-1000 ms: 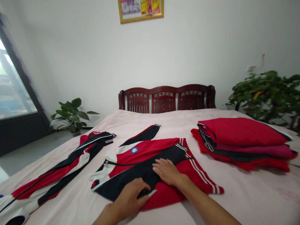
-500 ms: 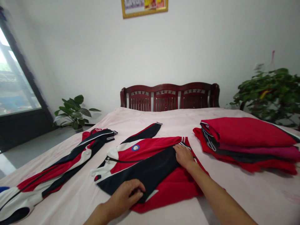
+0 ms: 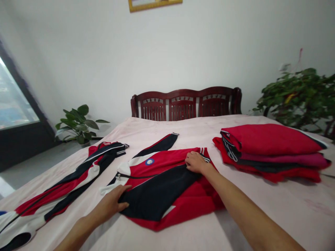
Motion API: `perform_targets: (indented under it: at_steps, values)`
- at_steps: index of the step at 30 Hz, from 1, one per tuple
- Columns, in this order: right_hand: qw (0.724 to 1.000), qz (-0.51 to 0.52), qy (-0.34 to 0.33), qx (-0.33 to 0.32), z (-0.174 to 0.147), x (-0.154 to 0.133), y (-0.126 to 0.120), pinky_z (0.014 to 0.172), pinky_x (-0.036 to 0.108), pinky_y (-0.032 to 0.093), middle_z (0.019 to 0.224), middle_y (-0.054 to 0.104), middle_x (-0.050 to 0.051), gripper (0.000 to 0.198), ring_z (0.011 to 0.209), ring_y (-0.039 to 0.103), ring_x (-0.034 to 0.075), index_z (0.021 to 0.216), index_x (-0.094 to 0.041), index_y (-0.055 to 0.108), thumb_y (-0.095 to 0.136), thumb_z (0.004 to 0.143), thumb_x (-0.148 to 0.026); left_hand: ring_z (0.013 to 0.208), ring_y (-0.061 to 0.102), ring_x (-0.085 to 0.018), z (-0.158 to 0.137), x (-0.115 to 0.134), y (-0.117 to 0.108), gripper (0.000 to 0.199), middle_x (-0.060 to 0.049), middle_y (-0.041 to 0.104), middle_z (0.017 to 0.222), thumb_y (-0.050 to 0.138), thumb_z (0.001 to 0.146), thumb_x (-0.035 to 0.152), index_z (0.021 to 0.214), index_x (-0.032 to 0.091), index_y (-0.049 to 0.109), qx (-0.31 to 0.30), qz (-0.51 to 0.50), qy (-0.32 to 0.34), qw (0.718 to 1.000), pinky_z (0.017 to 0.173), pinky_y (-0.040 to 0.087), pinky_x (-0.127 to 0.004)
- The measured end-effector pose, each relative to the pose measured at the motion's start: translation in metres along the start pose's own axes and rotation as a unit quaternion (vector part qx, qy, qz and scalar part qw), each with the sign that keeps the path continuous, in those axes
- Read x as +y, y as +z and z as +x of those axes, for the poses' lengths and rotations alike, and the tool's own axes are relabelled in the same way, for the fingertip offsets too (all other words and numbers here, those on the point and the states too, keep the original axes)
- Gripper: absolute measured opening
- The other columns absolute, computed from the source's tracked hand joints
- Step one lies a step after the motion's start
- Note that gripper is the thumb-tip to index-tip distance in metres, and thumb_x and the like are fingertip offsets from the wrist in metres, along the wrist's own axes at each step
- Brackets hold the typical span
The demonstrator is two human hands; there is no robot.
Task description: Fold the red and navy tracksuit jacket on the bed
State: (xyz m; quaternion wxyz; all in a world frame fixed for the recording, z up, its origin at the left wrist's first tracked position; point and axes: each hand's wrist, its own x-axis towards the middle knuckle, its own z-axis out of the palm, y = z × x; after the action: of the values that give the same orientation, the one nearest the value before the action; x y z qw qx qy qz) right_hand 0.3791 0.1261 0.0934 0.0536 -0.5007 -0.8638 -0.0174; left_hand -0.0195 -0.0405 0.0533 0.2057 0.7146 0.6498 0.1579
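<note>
Left grip point(image 3: 113, 200) shifted collarward, jacket point(image 3: 159, 190) under fingertips point(image 3: 127, 187).

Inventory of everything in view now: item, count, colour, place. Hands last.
spread jacket: 1, red, navy and white, mid-bed under the hands
narrow-folded jacket: 1, red, navy and white, bed's left side
clothes stack: 1, mostly red, with magenta and dark layers, bed's right side
sheet: 1, pale pink, over the bed
headboard: 1, dark reddish brown, far end
plants: 2, green, left and right beyond the bed
picture frame: 1, gold, on the wall, cut off at top
glazed door or window: 1, dark frame, far left
left hand: 1, bare, touching the spread jacket near its collar
right hand: 1, bare, on its navy sleeve near the cuff
</note>
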Motion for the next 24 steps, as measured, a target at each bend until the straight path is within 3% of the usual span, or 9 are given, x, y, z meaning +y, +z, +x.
perform_targets:
  at_steps: [3,7,11,13,17,21,24]
  values:
    - [1.0,0.026,0.0,0.013,-0.007,-0.002,-0.008,0.08,0.028,0.039,0.094,0.07,0.008,0.017,0.093,0.059,0.02,0.086,-0.017,0.07,0.054,0.079,-0.015,0.107,0.063,-0.024,0.002,0.006,-0.007,0.05,-0.002,0.069,0.117,0.062,0.069,0.024,0.118,0.025,0.064,-0.027,0.001,-0.016,0.999,0.092,0.046,-0.031]
    - [0.998,0.06,0.002,0.005,-0.017,-0.007,-0.022,0.06,0.026,0.032,0.08,0.068,0.002,0.016,0.071,0.057,0.015,0.084,-0.019,0.065,0.05,0.08,-0.017,0.087,0.064,-0.022,0.004,0.005,-0.015,0.025,0.0,0.07,0.092,0.06,0.066,0.026,0.091,0.023,0.066,-0.08,0.036,-0.023,0.996,0.072,0.044,-0.027]
    - [0.997,0.08,-0.017,-0.017,-0.036,-0.012,-0.05,0.059,0.025,0.031,0.083,0.07,0.0,0.016,0.072,0.059,0.016,0.088,-0.022,0.066,0.064,0.077,-0.033,0.081,0.061,-0.02,0.008,-0.002,-0.019,0.019,0.003,0.066,0.085,0.057,0.064,0.023,0.083,0.022,0.059,-0.09,0.026,-0.001,0.996,0.068,0.04,-0.025]
    - [0.996,0.081,-0.027,-0.015,-0.052,-0.014,-0.07,0.064,0.025,0.034,0.091,0.072,0.002,0.03,0.081,0.063,0.019,0.097,-0.024,0.068,0.07,0.074,-0.042,0.077,0.058,-0.017,0.011,-0.005,-0.019,0.014,0.005,0.062,0.078,0.053,0.064,0.021,0.078,0.022,0.054,-0.067,-0.003,0.018,0.998,0.067,0.039,-0.024]
    - [0.997,0.057,-0.032,-0.049,-0.099,-0.02,-0.097,0.065,0.028,0.037,0.094,0.074,0.002,0.045,0.084,0.066,0.024,0.106,-0.03,0.071,0.076,0.068,-0.052,0.069,0.051,-0.015,0.01,-0.006,-0.018,0.01,0.005,0.053,0.07,0.05,0.068,0.02,0.072,0.023,0.042,0.035,-0.012,0.05,0.998,0.064,0.035,-0.024]
    - [0.993,0.01,-0.006,-0.119,-0.144,-0.023,-0.077,0.065,0.032,0.04,0.09,0.076,0.004,0.044,0.084,0.069,0.029,0.097,-0.029,0.074,0.082,0.058,-0.049,0.068,0.048,-0.015,0.0,-0.006,-0.011,0.012,0.004,0.053,0.072,0.048,0.074,0.02,0.072,0.024,0.038,0.071,-0.021,0.083,0.994,0.064,0.035,-0.025]
    - [0.989,-0.021,0.044,-0.14,-0.166,-0.014,-0.043,0.07,0.035,0.044,0.094,0.075,0.009,0.031,0.087,0.069,0.032,0.091,-0.026,0.074,0.077,0.061,-0.032,0.069,0.049,-0.015,-0.007,-0.009,-0.004,0.011,0.003,0.055,0.073,0.047,0.076,0.018,0.072,0.024,0.038,0.074,-0.034,0.085,0.993,0.064,0.036,-0.025]
